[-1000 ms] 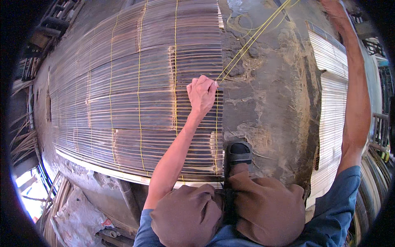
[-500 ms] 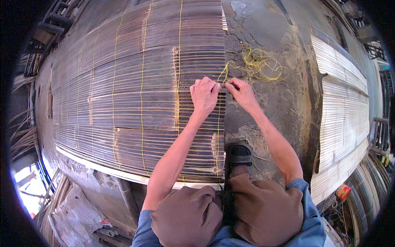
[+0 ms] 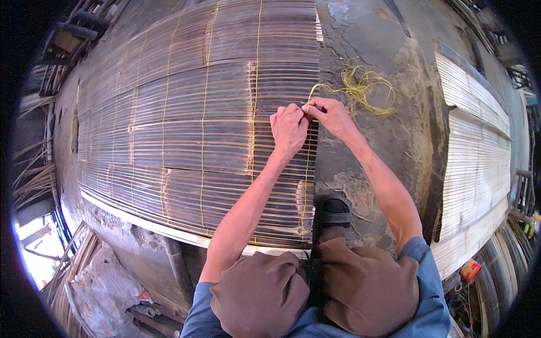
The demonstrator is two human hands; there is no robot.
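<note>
— Rough concrete floor [image 3: 389, 141] surrounds us outdoors, with a wide mat of dark bamboo slats [image 3: 186, 141] spread across it. Where are our hands?

— Both arms reach forward, meeting at the mat's right edge. Our left hand [image 3: 288, 130] is curled shut beside our right hand [image 3: 332, 115], both pinching the yellow string [image 3: 311, 93]; its loose tangle [image 3: 366, 87] lies just beyond.

— What changed?

— Half a second ago our hands sat slightly apart; now the fingertips touch. A second ago, our right arm stretched far away.
</note>
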